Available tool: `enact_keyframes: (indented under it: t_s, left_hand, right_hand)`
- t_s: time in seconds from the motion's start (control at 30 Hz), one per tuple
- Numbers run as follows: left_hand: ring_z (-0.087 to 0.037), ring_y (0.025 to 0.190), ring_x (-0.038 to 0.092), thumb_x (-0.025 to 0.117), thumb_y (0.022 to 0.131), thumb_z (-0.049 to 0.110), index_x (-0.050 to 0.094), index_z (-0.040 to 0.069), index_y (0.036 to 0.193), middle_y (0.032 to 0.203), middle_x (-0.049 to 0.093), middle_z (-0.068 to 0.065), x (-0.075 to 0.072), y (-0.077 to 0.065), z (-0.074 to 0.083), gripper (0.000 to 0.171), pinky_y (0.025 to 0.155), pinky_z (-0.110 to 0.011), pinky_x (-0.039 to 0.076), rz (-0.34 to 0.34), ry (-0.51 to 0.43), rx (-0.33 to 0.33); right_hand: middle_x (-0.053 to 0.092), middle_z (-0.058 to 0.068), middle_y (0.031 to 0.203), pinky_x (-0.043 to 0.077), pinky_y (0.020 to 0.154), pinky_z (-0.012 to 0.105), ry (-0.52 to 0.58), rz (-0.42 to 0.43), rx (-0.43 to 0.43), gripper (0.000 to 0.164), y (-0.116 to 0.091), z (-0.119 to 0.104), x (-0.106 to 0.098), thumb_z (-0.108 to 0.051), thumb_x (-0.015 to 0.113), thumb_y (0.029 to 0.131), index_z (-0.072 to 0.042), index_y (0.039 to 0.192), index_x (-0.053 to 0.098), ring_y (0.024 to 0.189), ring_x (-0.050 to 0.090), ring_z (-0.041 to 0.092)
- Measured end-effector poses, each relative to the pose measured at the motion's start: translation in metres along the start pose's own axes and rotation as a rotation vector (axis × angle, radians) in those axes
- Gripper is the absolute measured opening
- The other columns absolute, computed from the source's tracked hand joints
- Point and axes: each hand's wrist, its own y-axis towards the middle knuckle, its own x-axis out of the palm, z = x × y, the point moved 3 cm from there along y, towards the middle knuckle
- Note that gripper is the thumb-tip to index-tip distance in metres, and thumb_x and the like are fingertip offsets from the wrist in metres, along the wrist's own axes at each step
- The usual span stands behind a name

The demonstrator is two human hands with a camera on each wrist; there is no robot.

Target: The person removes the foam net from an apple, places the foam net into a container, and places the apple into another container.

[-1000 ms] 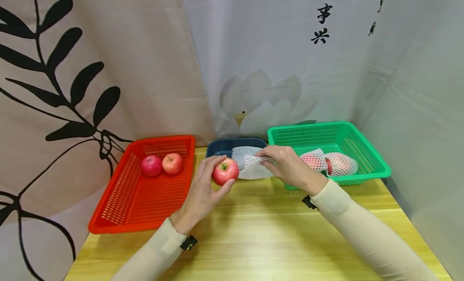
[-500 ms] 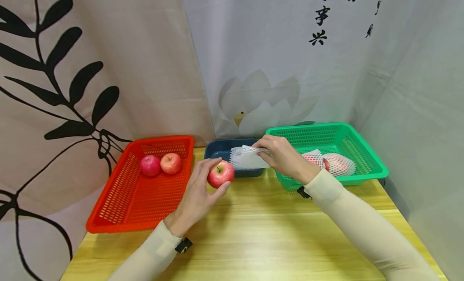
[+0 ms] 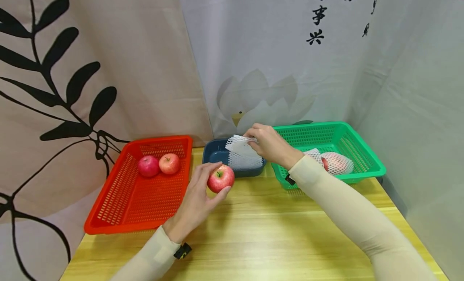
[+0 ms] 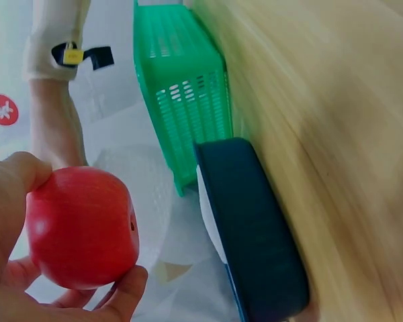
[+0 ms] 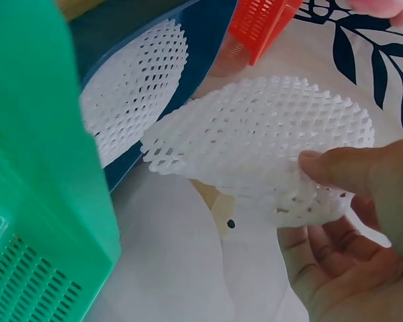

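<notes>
My left hand [image 3: 197, 196] grips a red apple [image 3: 221, 178] above the table, thumb and fingers round its sides. In the left wrist view the apple [image 4: 84, 228] fills the hand. Over the dark blue tray [image 3: 214, 152], my right hand [image 3: 272, 144] pinches a white foam net sleeve [image 5: 269, 134] between thumb and fingers. That sleeve is flat and holds nothing that I can see. Another foam net [image 5: 138, 87] lies inside the blue tray. The apple and the held sleeve are apart.
To the left a red basket [image 3: 156, 200] holds two apples [image 3: 169, 164]. A green basket [image 3: 366, 168] at the right contains apples in foam nets [image 3: 337, 163], partly hidden by the right arm. A printed cloth [image 3: 145, 71] hangs behind the wooden table [image 3: 253, 232].
The right hand has lifted the foam net up and slightly left, away from the apple, over the blue tray. My left hand keeps its grip on the apple and has shifted slightly left.
</notes>
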Motion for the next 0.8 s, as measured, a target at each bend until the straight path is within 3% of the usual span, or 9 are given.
enact_keyframes:
  t_s: [0.17, 0.53, 0.8]
  left_hand:
    - [-0.030, 0.141, 0.066, 0.093, 0.103, 0.029, 0.060, 0.017, 0.165, 0.157, 0.059, -0.013, 0.000, -0.005, 0.001, 0.071, 0.110, -0.049, 0.069, -0.017, 0.010, 0.006]
    - [-0.029, 0.143, 0.065, 0.093, 0.103, 0.030, 0.059, 0.018, 0.165, 0.159, 0.059, -0.012, 0.002, -0.012, -0.001, 0.072, 0.112, -0.048, 0.069, -0.029, 0.021, 0.004]
    - [-0.029, 0.143, 0.065, 0.093, 0.103, 0.031, 0.061, 0.016, 0.164, 0.159, 0.060, -0.013, 0.003, -0.013, 0.001, 0.070, 0.113, -0.049, 0.067, -0.029, 0.022, 0.020]
  right_hand:
    - [0.081, 0.018, 0.124, 0.071, 0.101, 0.047, -0.023, -0.023, 0.014, 0.017, 0.016, -0.001, 0.007, -0.002, 0.077, 0.110, 0.000, 0.125, 0.084, 0.116, 0.081, 0.035]
    - [0.084, 0.014, 0.120, 0.069, 0.107, 0.045, -0.036, -0.044, 0.037, 0.016, 0.058, 0.000, 0.026, -0.001, 0.077, 0.108, -0.003, 0.121, 0.086, 0.115, 0.081, 0.035]
    - [0.087, 0.011, 0.122, 0.066, 0.113, 0.043, 0.001, -0.077, 0.030, 0.015, 0.079, -0.001, 0.053, -0.001, 0.079, 0.107, -0.007, 0.118, 0.088, 0.118, 0.079, 0.032]
